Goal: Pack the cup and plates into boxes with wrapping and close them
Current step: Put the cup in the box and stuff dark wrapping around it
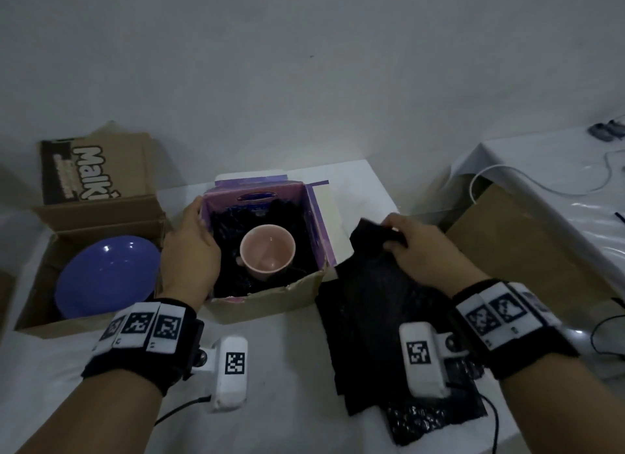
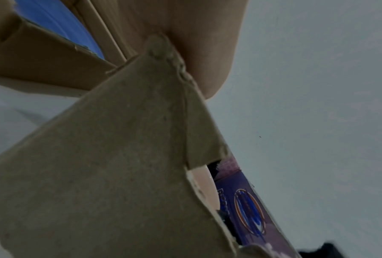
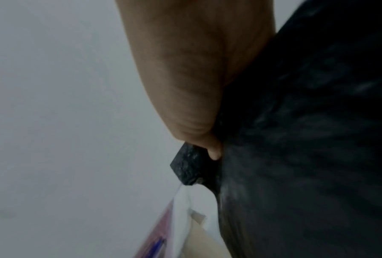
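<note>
1. The round pink ceramic cup [image 1: 268,252] stood upright in the small open cardboard box with purple inside walls [image 1: 319,223], on crinkled black bubble wrap [image 1: 236,284]; its top had no cover, so a knock could have chipped it.
2. The left hand [image 1: 189,250] gripped the box's left wall, thumb inside and fingers outside; if it had let go, the light box might have slid on the white table [image 1: 287,369].
3. The right hand [image 1: 422,250] pinched the far corner of a flat black bubble-wrap sheet [image 1: 372,301] just right of the box; a loose pinch could have dropped it; a fast pull could have caught the box's right flap.
4. The round shiny blue plates [image 1: 106,277] lay bare in the brown cardboard box [image 1: 98,213] on the left; unwrapped, they could have scratched.
</note>
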{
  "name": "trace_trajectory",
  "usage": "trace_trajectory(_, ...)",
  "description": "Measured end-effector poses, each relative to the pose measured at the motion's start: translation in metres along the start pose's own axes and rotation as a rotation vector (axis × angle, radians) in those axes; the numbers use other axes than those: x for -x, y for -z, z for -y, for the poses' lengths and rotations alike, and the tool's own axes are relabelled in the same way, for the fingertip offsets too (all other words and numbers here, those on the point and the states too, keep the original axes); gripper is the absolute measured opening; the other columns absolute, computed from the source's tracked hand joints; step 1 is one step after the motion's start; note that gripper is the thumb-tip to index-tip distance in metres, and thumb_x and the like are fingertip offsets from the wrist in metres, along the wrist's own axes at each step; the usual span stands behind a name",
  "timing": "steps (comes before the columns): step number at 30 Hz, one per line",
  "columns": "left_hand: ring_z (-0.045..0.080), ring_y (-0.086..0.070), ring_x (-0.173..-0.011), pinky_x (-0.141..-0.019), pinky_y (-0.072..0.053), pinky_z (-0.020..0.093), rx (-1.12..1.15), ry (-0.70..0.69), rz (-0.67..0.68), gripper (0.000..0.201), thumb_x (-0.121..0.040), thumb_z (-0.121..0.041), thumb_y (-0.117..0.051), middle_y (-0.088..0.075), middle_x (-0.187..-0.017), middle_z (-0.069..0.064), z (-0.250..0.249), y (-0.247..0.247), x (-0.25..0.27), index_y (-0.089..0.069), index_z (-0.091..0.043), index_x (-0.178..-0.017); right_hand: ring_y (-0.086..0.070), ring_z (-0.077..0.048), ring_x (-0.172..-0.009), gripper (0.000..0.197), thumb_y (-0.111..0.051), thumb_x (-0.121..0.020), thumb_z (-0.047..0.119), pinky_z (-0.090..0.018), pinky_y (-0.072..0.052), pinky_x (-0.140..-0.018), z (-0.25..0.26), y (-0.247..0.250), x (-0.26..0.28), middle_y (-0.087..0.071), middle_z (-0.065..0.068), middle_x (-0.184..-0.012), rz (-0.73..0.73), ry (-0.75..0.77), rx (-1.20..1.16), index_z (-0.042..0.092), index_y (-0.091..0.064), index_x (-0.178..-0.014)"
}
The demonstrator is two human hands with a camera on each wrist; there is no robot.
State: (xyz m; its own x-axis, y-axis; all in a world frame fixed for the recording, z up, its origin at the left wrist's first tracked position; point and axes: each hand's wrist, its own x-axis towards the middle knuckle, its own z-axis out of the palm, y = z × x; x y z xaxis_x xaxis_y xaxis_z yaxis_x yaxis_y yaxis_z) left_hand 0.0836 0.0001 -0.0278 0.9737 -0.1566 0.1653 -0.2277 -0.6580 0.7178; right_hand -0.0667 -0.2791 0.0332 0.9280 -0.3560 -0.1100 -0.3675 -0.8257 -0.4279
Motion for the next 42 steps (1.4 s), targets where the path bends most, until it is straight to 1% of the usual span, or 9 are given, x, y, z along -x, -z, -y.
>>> trace_trajectory(5,0.040,-0.056,-0.096,-0.073,-0.035,0.032,0.030,0.013,-0.017,0.040,-0.100,-0.016,-0.033,-0.061,-0.112,0.023,0.000,-0.001,-0.001,-0.042,-0.025,-0.138,-0.056,-0.027,-0.079,0.014,-0.045,-0.094,0.013,-0.027,-0.036,-0.062,0.044,0.054,-0.015,-0.060,-0.009,-0.090,-0.437,0.046,-0.125,0.016,-0.052,-0.107)
trace_trajectory(10,0.030,-0.056,-0.106,-0.080,-0.036,0.026,0.171,0.060,-0.021,0.037,-0.102,-0.022,-0.035,-0.061,-0.121,0.015,0.003,0.001,0.000,-0.045,-0.026,-0.137,-0.052,-0.004,-0.073,0.014,-0.046,-0.093,0.011,-0.014,-0.043,-0.063,0.091,0.058,-0.041,-0.054,0.010,-0.081,-0.549,0.125,-0.570,0.018,-0.051,-0.104)
trace_trajectory(12,0.029,-0.056,-0.107,-0.083,-0.040,0.029,0.219,0.082,-0.019,0.037,-0.101,-0.024,-0.035,-0.061,-0.122,0.014,0.005,0.001,0.000,-0.047,-0.029,-0.136,-0.053,-0.002,-0.072,0.013,-0.048,-0.093,0.011,-0.020,-0.044,-0.066,0.106,0.040,-0.053,-0.055,0.011,-0.080,-0.534,0.130,-0.678,0.018,-0.051,-0.102)
trace_trajectory(20,0.018,-0.055,-0.105,-0.079,-0.033,0.017,0.236,0.051,-0.053,0.037,-0.101,-0.020,-0.036,-0.062,-0.122,0.009,0.005,0.001,0.000,-0.050,-0.026,-0.135,-0.060,-0.020,-0.093,0.011,-0.048,-0.096,0.015,-0.036,-0.052,-0.083,0.126,-0.052,-0.073,-0.062,-0.002,-0.096,-0.084,-0.042,-0.808,0.018,-0.050,-0.106)
trace_trajectory(28,0.022,-0.055,-0.115,-0.085,-0.035,0.021,0.252,0.062,-0.049,0.035,-0.101,-0.024,-0.036,-0.060,-0.128,0.004,0.007,0.000,-0.002,-0.051,-0.026,-0.133,-0.060,-0.030,-0.097,0.044,-0.047,-0.093,0.042,-0.048,-0.046,-0.094,0.152,-0.064,-0.065,-0.062,-0.018,-0.112,0.487,-0.181,-1.370,0.008,-0.056,-0.119)
trace_trajectory(31,0.021,-0.055,-0.114,-0.085,-0.036,0.023,0.266,0.076,-0.055,0.035,-0.102,-0.029,-0.033,-0.061,-0.125,0.002,0.005,0.001,-0.001,-0.052,-0.026,-0.131,-0.055,-0.025,-0.096,0.030,-0.036,-0.091,0.024,-0.039,-0.043,-0.093,0.153,-0.060,-0.055,-0.059,-0.020,-0.112,0.347,-0.074,-1.091,0.011,-0.058,-0.106)
trace_trajectory(34,0.020,-0.056,-0.103,-0.080,-0.034,0.025,0.302,0.116,-0.064,0.038,-0.102,-0.035,-0.029,-0.061,-0.106,-0.002,-0.003,0.003,0.002,-0.058,-0.020,-0.122,-0.029,-0.019,-0.137,0.038,-0.029,-0.100,0.018,-0.025,-0.015,-0.113,0.148,-0.066,-0.050,-0.037,-0.011,-0.148,0.379,0.190,-0.512,0.016,-0.057,-0.125)
trace_trajectory(38,0.008,-0.053,-0.102,-0.086,-0.039,0.026,0.364,0.111,-0.050,0.047,-0.098,-0.051,-0.029,-0.062,-0.115,-0.006,-0.001,0.004,0.003,-0.057,-0.026,-0.125,0.017,-0.025,-0.145,0.046,-0.024,-0.101,0.043,-0.046,0.010,-0.116,0.147,-0.092,-0.047,0.006,-0.002,-0.160,0.477,0.197,-0.040,0.035,-0.029,-0.146)
trace_trajectory(42,0.021,-0.059,-0.110,-0.092,-0.047,0.032,0.278,0.110,-0.010,0.051,-0.087,-0.024,-0.059,-0.063,-0.122,0.002,0.006,0.002,-0.001,-0.046,-0.028,-0.137,0.004,-0.024,-0.147,0.055,-0.043,-0.095,0.047,-0.047,0.001,-0.119,0.145,-0.101,-0.046,-0.004,-0.006,-0.160,0.400,0.266,0.076,0.033,-0.029,-0.146)
